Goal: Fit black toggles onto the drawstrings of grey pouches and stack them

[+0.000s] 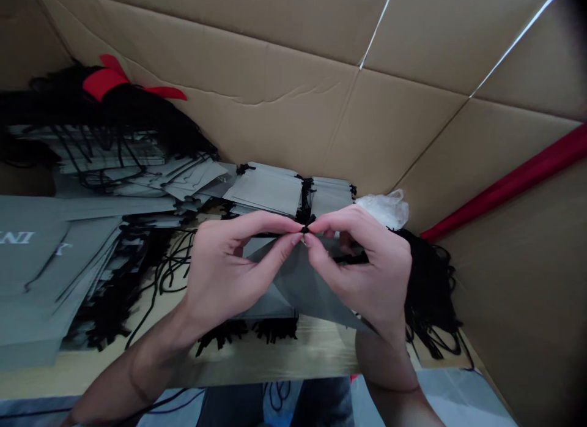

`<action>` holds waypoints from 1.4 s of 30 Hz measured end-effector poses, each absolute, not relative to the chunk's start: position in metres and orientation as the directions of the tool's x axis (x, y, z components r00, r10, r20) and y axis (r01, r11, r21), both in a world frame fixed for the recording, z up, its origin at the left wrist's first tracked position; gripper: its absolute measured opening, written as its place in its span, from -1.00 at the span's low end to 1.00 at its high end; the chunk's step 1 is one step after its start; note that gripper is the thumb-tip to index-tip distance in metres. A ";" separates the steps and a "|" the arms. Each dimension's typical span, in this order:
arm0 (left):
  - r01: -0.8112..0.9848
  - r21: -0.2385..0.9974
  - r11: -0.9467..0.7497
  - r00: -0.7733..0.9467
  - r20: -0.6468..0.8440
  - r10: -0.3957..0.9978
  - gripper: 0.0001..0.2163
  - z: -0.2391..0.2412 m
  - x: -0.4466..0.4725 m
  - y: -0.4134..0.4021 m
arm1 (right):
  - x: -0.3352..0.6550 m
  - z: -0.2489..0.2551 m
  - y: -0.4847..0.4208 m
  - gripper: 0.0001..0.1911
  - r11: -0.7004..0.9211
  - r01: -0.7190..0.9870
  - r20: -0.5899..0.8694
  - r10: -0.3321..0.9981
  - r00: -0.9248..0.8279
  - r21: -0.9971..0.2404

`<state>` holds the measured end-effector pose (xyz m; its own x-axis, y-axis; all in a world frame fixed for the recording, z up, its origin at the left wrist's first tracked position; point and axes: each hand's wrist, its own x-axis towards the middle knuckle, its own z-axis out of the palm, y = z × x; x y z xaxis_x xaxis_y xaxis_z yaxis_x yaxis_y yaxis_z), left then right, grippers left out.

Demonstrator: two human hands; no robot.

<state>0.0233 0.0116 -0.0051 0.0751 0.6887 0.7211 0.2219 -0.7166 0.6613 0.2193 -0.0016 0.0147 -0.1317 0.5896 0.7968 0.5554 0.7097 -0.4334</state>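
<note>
My left hand (229, 268) and my right hand (367, 268) meet fingertip to fingertip over a grey paper bag (298, 292) held between them. Both pinch a thin black cord (305, 229) at the bag's top edge, thumbs and forefingers pressed together. The bag hangs tilted above a wooden table edge (275, 353). More black cord trails from under my right palm.
Stacks of grey bags (270, 191) lie behind the hands and at the left (41, 262). Loose black cords (431, 292) pile at the right and centre left. Cardboard walls (293, 96) enclose the space. A red ribbon (110, 81) sits far left, white plastic (385, 208) at the right.
</note>
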 end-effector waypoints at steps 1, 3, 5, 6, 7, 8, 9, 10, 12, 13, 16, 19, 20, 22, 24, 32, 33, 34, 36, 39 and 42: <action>0.256 0.629 -0.734 0.089 0.740 0.666 -0.84 -0.005 0.023 0.012 | 0.219 0.015 -0.002 -0.85 0.707 0.561 0.798 0.588 -0.130 -0.430; 0.312 0.566 -0.763 0.124 0.772 0.624 -0.84 -0.003 0.021 0.013 | 0.219 0.015 -0.003 -0.86 0.698 0.567 0.791 0.599 -0.126 -0.438; 0.337 0.517 -0.787 0.166 0.790 0.590 -0.85 -0.002 0.018 0.014 | 0.220 0.015 -0.004 -0.86 0.683 0.566 0.774 0.622 -0.120 -0.461; 0.336 0.494 -0.802 0.186 0.799 0.571 -0.85 -0.001 0.017 0.015 | 0.220 0.016 -0.005 -0.86 0.676 0.564 0.764 0.634 -0.118 -0.475; 0.329 0.472 -0.818 0.208 0.809 0.550 -0.85 -0.001 0.015 0.016 | 0.221 0.016 -0.005 -0.86 0.669 0.558 0.751 0.649 -0.118 -0.491; 0.319 0.450 -0.834 0.232 0.816 0.529 -0.85 0.000 0.013 0.018 | 0.222 0.017 -0.006 -0.85 0.662 0.547 0.736 0.667 -0.119 -0.512; 0.311 0.429 -0.848 0.255 0.822 0.509 -0.84 0.000 0.011 0.019 | 0.222 0.017 -0.006 -0.85 0.654 0.533 0.715 0.688 -0.124 -0.537; 0.308 0.408 -0.860 0.279 0.825 0.491 -0.83 0.000 0.008 0.020 | 0.223 0.018 -0.006 -0.85 0.644 0.518 0.692 0.710 -0.130 -0.563; 0.312 0.365 -0.877 0.324 0.827 0.460 -0.80 0.000 0.005 0.023 | 0.224 0.018 -0.006 -0.86 0.623 0.493 0.650 0.747 -0.142 -0.607; 0.312 0.335 -0.889 0.346 0.831 0.435 -0.78 0.000 0.003 0.024 | 0.225 0.019 -0.006 -0.87 0.617 0.485 0.638 0.756 -0.146 -0.620; 0.300 0.214 -0.930 0.402 0.855 0.327 -0.75 -0.001 0.000 0.027 | 0.225 0.017 -0.004 -0.87 0.617 0.469 0.628 0.762 -0.155 -0.632; 0.297 0.126 -0.946 0.437 0.863 0.253 -0.77 -0.005 -0.003 0.029 | 0.226 0.015 -0.003 -0.84 0.637 0.472 0.643 0.746 -0.175 -0.610; 0.302 0.111 -0.947 0.448 0.860 0.244 -0.77 -0.006 -0.003 0.029 | 0.226 0.014 -0.003 -0.83 0.645 0.476 0.650 0.737 -0.184 -0.597; 0.311 0.083 -0.947 0.454 0.862 0.225 -0.79 -0.007 -0.003 0.029 | 0.226 0.014 -0.004 -0.83 0.660 0.487 0.663 0.722 -0.200 -0.572; 0.318 0.074 -0.945 0.448 0.867 0.218 -0.81 -0.007 -0.001 0.029 | 0.226 0.015 -0.005 -0.84 0.668 0.486 0.671 0.713 -0.201 -0.564; 0.190 0.239 -0.952 0.335 0.896 0.292 -0.72 -0.005 0.003 0.028 | 0.224 0.023 -0.011 -0.80 0.610 0.405 0.621 0.774 -0.122 -0.681; 0.191 0.240 -0.952 0.339 0.894 0.293 -0.72 -0.005 0.002 0.028 | 0.225 0.023 -0.011 -0.81 0.606 0.388 0.613 0.781 -0.122 -0.695; 0.195 0.233 -0.953 0.344 0.893 0.289 -0.72 -0.005 0.002 0.028 | 0.225 0.023 -0.011 -0.81 0.601 0.376 0.605 0.787 -0.123 -0.705; 0.202 0.203 -0.958 0.352 0.898 0.265 -0.71 -0.005 0.001 0.028 | 0.225 0.023 -0.011 -0.82 0.590 0.373 0.593 0.796 -0.121 -0.716; 0.228 0.138 -0.964 0.377 0.900 0.218 -0.73 -0.005 0.001 0.026 | 0.227 0.023 -0.010 -0.82 0.596 0.399 0.596 0.791 -0.139 -0.697; 0.303 0.087 -0.949 0.418 0.883 0.214 -0.80 -0.005 0.002 0.023 | 0.229 0.020 -0.008 -0.83 0.655 0.461 0.646 0.735 -0.204 -0.599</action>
